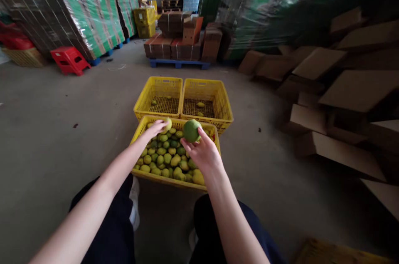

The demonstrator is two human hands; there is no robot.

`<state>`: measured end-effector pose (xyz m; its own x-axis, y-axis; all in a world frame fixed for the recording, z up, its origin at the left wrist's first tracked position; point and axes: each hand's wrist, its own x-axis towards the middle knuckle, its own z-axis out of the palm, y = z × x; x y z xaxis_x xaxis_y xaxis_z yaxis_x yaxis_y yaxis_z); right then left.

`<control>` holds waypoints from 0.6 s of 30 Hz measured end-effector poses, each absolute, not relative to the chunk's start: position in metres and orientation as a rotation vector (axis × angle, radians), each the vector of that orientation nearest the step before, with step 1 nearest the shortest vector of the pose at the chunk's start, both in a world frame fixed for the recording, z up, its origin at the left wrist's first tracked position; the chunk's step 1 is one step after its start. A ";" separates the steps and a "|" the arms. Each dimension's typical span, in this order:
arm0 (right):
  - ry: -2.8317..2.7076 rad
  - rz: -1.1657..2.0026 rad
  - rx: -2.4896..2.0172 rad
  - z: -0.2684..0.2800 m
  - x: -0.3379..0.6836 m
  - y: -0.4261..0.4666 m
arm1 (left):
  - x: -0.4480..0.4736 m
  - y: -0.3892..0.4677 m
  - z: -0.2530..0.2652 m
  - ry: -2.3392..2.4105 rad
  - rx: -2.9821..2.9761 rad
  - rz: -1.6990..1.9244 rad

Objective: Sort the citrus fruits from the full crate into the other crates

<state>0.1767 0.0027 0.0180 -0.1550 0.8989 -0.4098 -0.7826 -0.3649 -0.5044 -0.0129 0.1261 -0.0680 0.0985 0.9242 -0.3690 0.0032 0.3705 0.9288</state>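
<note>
My right hand (204, 150) is closed around a large green citrus fruit (191, 131), held up over the near yellow crate (174, 183). Below it lie many green and yellow lemons (167, 158) that fill this crate. At the crate's far left part, my left hand (157, 126) grips a pale yellow lemon (168, 124). Behind stand two more yellow crates side by side. The far left crate (158, 82) has a couple of small lemons on its floor, and so has the far right crate (204, 84).
A blue pallet (179, 63) with cardboard cartons (187, 50) stands ahead. Flattened and open cardboard boxes (343, 147) pile up on the right. A red stool (71, 59) stands at the left by wrapped stacks (93, 10). Another yellow crate (336, 253) shows at bottom right.
</note>
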 end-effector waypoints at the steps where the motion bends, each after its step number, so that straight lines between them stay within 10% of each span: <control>1: -0.230 1.765 -0.776 0.020 0.178 0.003 | -0.014 0.130 -0.050 1.268 0.954 0.915; 8: -0.490 1.504 -0.855 0.030 0.184 -0.009 | -0.015 0.067 0.038 0.865 0.917 1.164; 18: -0.667 1.544 -1.100 0.025 0.178 -0.027 | -0.010 0.004 0.027 0.811 0.515 1.173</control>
